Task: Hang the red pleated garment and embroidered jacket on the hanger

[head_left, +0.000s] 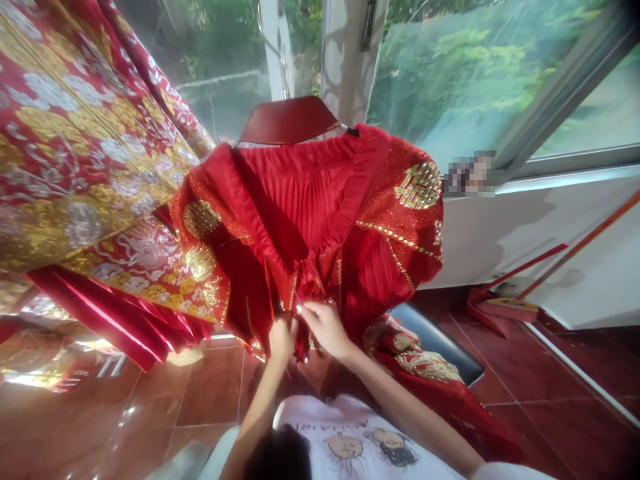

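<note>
A red pleated garment [310,200] with gold sequin trim hangs in front of me on a dark red wooden hanger [287,120] by the window. A gold emblem [419,185] sits on its right shoulder. My left hand [283,337] and my right hand [327,327] are side by side at the garment's front opening, low down. Both are closed, pinching the two red front edges where they meet. What lies between the fingertips is too small to make out. My white printed T-shirt [350,440] shows at the bottom.
A second red garment [75,133] with gold and silver embroidery hangs at the left, its satin hem near the red tiled floor [210,393]. A black seat [440,343] is behind the hanging garment. A red dustpan and long handle [505,307] lean on the white wall at right.
</note>
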Available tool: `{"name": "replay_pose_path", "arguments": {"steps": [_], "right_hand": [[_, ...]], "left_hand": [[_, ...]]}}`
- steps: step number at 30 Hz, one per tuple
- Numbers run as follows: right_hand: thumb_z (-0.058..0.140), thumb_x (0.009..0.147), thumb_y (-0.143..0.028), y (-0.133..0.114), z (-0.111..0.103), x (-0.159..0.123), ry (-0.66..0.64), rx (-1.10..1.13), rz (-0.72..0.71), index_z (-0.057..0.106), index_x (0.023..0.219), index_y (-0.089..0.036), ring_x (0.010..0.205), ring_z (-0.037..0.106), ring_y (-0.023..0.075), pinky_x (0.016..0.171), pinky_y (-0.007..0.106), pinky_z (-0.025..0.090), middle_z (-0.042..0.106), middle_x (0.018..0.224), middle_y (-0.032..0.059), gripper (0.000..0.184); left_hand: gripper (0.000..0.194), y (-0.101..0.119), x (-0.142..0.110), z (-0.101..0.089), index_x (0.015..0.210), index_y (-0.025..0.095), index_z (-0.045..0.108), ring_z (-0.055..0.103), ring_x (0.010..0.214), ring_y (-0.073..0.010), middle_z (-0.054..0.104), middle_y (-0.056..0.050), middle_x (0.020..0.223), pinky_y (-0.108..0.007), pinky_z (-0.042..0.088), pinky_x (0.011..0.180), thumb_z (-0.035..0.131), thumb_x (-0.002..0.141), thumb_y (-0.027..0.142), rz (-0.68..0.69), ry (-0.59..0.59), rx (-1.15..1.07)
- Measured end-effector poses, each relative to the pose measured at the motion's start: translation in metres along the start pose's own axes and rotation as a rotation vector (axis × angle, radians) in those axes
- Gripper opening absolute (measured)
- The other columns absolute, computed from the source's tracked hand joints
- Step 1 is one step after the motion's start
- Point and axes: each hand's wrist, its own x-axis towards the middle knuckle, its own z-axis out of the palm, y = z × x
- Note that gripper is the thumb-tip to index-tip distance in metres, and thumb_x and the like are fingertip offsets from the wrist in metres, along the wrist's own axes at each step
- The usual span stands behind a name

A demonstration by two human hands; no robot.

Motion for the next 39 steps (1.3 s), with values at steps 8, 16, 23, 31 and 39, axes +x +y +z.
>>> {"name": "replay_pose_path", "arguments": {"steps": [8,16,23,31,39], "right_hand": [[0.059,0.081,-0.038,-0.018,-0.009,-0.01,-0.032,-0.203,-0.012,0.059,0.061,-0.02,0.047,0.04,0.011,0.053,0.025,0.029,0.05,0.051,-0.0009,0.027],[0.08,0.062,-0.047,-0.037,-0.029,0.034,0.112,-0.343,-0.055,0.052,0.12,-0.019,0.062,0.056,0.0147,0.061,0.025,0.039,0.06,0.071,-0.0022,0.07],[0.056,0.086,-0.041,-0.017,-0.023,0.037,-0.204,-0.059,-0.11,0.063,0.076,-0.019,0.055,0.051,0.0112,0.056,0.023,0.038,0.059,0.062,-0.0011,0.025],[0.059,0.079,-0.044,-0.013,-0.027,-0.004,-0.086,0.168,0.124,0.059,0.059,-0.018,0.056,0.058,0.0139,0.056,0.025,0.046,0.062,0.057,0.0015,0.034],[0.064,0.074,-0.031,-0.052,-0.013,-0.013,-0.034,0.435,0.189,0.065,0.069,-0.017,0.061,0.062,0.0133,0.066,0.026,0.051,0.065,0.063,0.0016,0.015]], "left_hand": [[0.034,0.073,-0.023,-0.073,0.086,0.015,0.071,0.062,0.07,-0.0138,0.069,-0.004,0.077,-0.023,0.049,0.068,0.052,0.091,0.042,0.357,0.2,-0.757],[0.033,0.073,-0.03,-0.075,0.103,0.016,0.074,0.069,0.095,-0.0206,0.074,-0.008,0.102,-0.034,0.054,0.089,0.062,0.085,0.041,0.228,0.435,-0.87],[0.034,0.064,-0.037,-0.066,0.107,0.017,0.072,0.063,0.065,-0.0108,0.075,-0.006,0.092,-0.023,0.053,0.067,0.067,0.081,0.039,0.138,0.499,-0.881],[0.026,0.067,-0.059,-0.056,0.083,0.014,0.07,0.062,0.058,-0.0123,0.071,-0.005,0.071,-0.023,0.052,0.057,0.067,0.08,0.04,0.08,0.368,-0.855],[0.022,0.07,-0.064,-0.048,0.077,0.014,0.074,0.066,0.07,-0.0153,0.072,-0.004,0.072,-0.026,0.054,0.071,0.073,0.074,0.036,0.083,0.218,-0.998]]}}
